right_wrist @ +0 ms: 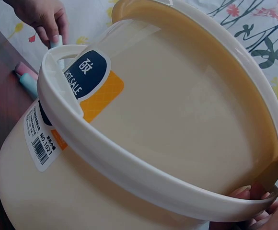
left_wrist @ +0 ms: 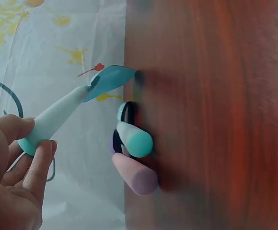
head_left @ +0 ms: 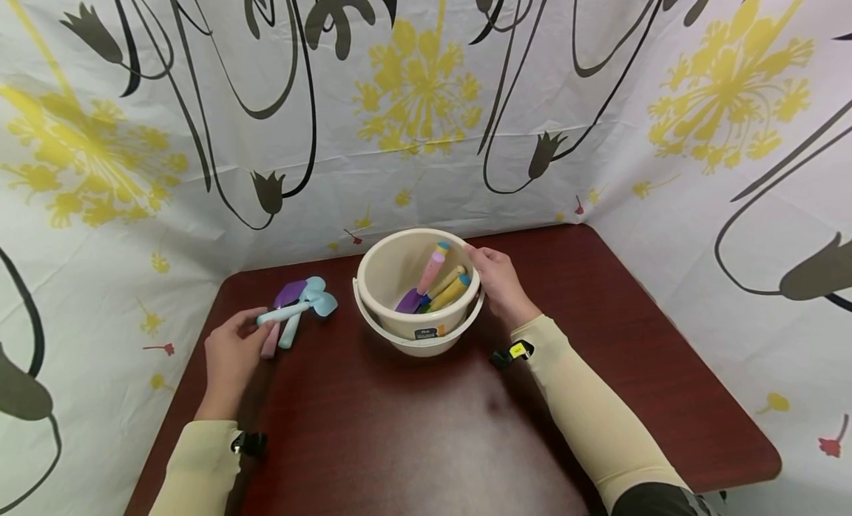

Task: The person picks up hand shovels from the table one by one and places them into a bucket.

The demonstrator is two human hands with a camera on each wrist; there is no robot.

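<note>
My left hand (head_left: 233,353) pinches the end of the pale blue handle of a toy shovel (left_wrist: 62,112) between thumb and fingers. Its blue blade points away from the hand, toward the bucket in the head view. Beneath it on the table lie another light blue shovel (left_wrist: 136,139) and one with a pink handle (left_wrist: 134,172) and purple blade. With my right hand (head_left: 501,283) I grip the right rim of a cream bucket (head_left: 389,276). Inside lean a pink-handled shovel (head_left: 431,272) with a purple blade and yellow-handled tools (head_left: 449,294), whose lower ends are partly hidden.
The bucket's white handle (head_left: 426,344) hangs round its front, across a label. A dark red wooden table (head_left: 399,442) carries everything. Patterned white cloth (head_left: 426,183) rises behind the table and along both sides. Black bands (head_left: 249,443) circle both wrists.
</note>
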